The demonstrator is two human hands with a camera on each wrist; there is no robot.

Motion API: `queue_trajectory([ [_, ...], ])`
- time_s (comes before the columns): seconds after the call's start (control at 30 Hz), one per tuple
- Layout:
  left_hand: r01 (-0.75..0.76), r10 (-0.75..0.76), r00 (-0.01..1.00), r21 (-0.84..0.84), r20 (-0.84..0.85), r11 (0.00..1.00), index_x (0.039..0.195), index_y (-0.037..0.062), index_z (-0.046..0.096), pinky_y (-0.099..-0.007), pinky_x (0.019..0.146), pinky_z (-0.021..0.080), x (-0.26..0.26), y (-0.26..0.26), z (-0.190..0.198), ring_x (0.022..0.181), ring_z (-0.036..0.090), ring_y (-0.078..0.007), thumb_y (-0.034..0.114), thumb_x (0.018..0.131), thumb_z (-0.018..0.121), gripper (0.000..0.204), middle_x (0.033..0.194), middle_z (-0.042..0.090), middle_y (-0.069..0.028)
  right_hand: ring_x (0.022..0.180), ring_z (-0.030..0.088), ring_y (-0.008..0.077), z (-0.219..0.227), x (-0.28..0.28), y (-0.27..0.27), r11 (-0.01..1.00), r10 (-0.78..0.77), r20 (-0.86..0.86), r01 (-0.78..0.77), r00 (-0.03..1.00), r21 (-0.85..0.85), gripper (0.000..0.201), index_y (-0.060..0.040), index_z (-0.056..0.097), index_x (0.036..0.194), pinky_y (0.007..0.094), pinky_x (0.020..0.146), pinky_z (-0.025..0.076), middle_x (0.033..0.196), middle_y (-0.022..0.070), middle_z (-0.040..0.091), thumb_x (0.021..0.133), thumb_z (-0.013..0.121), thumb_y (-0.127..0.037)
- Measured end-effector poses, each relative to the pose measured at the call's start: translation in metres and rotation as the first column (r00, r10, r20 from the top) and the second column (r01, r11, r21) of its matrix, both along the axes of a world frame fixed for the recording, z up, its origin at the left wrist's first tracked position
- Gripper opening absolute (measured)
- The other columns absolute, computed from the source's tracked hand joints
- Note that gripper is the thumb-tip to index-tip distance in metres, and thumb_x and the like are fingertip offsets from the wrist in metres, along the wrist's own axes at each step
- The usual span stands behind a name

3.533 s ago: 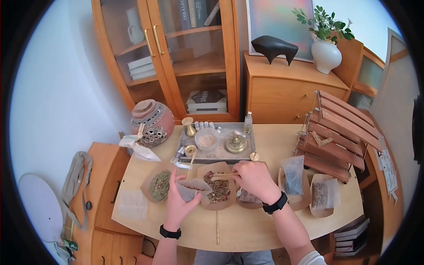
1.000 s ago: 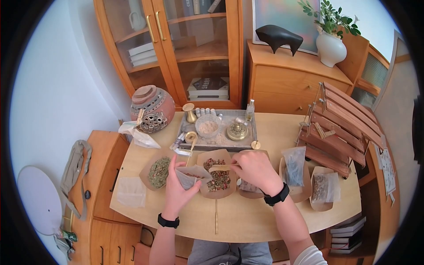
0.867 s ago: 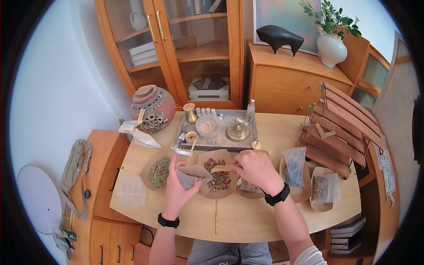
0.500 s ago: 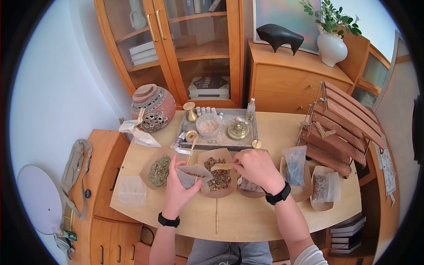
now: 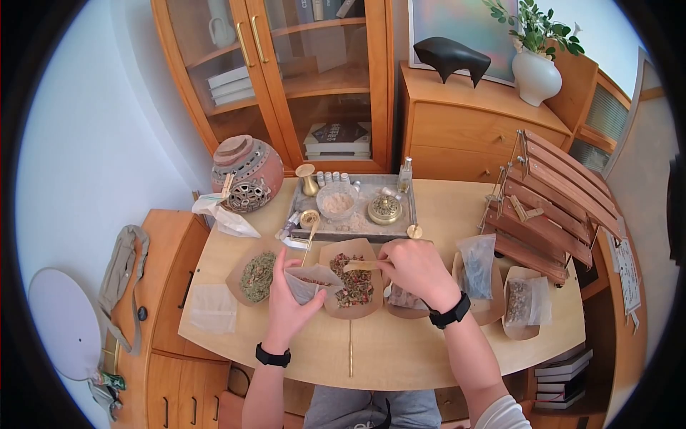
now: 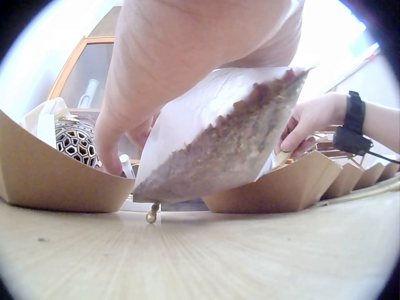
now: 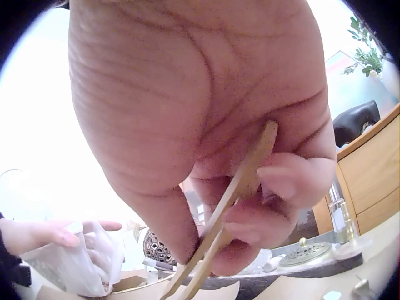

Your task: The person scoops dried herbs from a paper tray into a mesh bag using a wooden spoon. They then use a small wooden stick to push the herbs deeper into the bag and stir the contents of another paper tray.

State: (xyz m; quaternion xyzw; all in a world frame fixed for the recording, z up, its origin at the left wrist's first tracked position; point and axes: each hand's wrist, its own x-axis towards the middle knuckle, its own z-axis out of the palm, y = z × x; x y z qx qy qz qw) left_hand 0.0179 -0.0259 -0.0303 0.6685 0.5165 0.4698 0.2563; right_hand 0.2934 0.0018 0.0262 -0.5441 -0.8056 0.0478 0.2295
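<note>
My left hand (image 5: pixel 289 312) holds a translucent white pouch (image 5: pixel 311 287) upright by its sides, its mouth parted. In the left wrist view, brownish-red dried bits (image 6: pixel 219 150) fill much of the pouch (image 6: pixel 187 128). My right hand (image 5: pixel 420 269) pinches a pair of light wooden tongs (image 5: pixel 361 265). Two slim arms of the tongs (image 7: pixel 215 240) show between thumb and curled fingers in the right wrist view. The tips reach over a brown paper tray (image 5: pixel 373 250) of mixed red and green dried flowers (image 5: pixel 355 292). To the left, another paper tray (image 5: pixel 236 277) holds green dried herb (image 5: pixel 258 277).
More paper trays with bagged contents (image 5: pixel 527 304) stand to the right. A flat empty pouch (image 5: pixel 213 309) lies at front left, and a thin brass rod (image 5: pixel 351 350) at the front. Behind sit a grey tray (image 5: pixel 336 236) with brass vessels, a clay pot (image 5: pixel 246 171) and a slatted wooden rack (image 5: pixel 547 214).
Since the oldest frame the camera view has shifted, raising the table in view. The tongs have moved slightly over the flower tray. The left hand keeps holding the pouch in place.
</note>
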Motion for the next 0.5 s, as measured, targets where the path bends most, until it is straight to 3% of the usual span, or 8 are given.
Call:
queue_trajectory([
  [0.1, 0.016, -0.017, 0.999, -0.018, -0.051, 1.0, 0.164, 0.0042, 0.018, -0.0399, 0.102, 0.051, -0.002, -0.0006, 0.0001, 0.119, 0.063, -0.0262, 0.007, 0.078, 0.084, 0.108, 0.136, 0.055, -0.0158, 0.075, 0.072, 0.0318, -0.0047, -0.0001, 0.0013, 0.999, -0.021, 0.029, 0.021, 0.999, 0.03, 0.015, -0.0061, 0.077, 0.083, 0.0422, 0.068, 0.057, 0.08, 0.0114, 0.074, 0.086, 0.075, -0.02],
  [0.33, -0.006, 0.006, 1.0, 0.004, -0.004, 1.0, 0.161, 0.0005, 0.025, -0.0419, 0.1, 0.051, -0.0017, 0.0007, -0.0033, 0.115, 0.064, -0.0292, 0.013, 0.075, 0.088, 0.107, 0.132, 0.058, -0.0176, 0.074, 0.072, 0.0317, -0.0025, 0.0019, 0.0012, 0.999, -0.049, 0.05, 0.049, 0.998, 0.0, 0.015, -0.0063, 0.077, 0.081, 0.042, 0.068, 0.058, 0.079, 0.0114, 0.073, 0.086, 0.074, -0.021],
  [0.4, 0.018, -0.018, 0.998, -0.004, -0.064, 1.0, 0.164, 0.0038, 0.017, -0.0397, 0.102, 0.051, -0.0036, 0.0006, -0.0036, 0.12, 0.062, -0.026, 0.007, 0.079, 0.084, 0.108, 0.137, 0.054, -0.0153, 0.074, 0.072, 0.0317, -0.004, 0.0025, 0.0016, 0.999, -0.031, 0.05, 0.031, 0.998, 0.013, 0.015, -0.0066, 0.077, 0.081, 0.042, 0.068, 0.057, 0.079, 0.0112, 0.073, 0.086, 0.074, -0.021],
  [0.5, 0.02, -0.021, 0.998, -0.009, -0.062, 1.0, 0.164, 0.0037, 0.017, -0.0396, 0.102, 0.051, -0.0029, 0.0003, -0.0016, 0.12, 0.062, -0.0257, 0.007, 0.079, 0.084, 0.108, 0.137, 0.054, -0.0151, 0.074, 0.072, 0.0318, -0.0022, 0.0027, 0.0006, 1.0, -0.016, 0.041, 0.015, 0.999, 0.014, 0.015, -0.0069, 0.077, 0.081, 0.0422, 0.068, 0.057, 0.079, 0.011, 0.073, 0.086, 0.074, -0.021],
])
